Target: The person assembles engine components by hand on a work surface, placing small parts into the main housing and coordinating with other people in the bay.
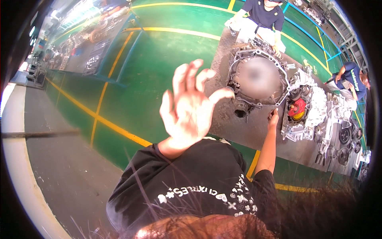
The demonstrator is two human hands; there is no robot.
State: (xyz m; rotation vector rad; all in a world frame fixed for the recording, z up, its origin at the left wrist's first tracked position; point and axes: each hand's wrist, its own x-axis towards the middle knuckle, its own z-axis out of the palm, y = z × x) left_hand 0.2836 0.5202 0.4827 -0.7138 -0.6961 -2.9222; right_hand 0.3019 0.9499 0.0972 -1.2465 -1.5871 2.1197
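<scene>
Left hand [190, 105] spread; right hand [273, 116], grip unclear, just below grimy grey round scallop-edged housing [258, 79].

Bright | upper-left glare | left hand [189, 114] overexposed | housing [258, 77] centre blurred | edges dark, bent

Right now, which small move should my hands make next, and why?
Perhaps lower your left hand to the left side of the round metal housing: it is raised, spread and apparently empty, while your right hand is at the housing's lower edge, though its exact contact is unclear.
</scene>
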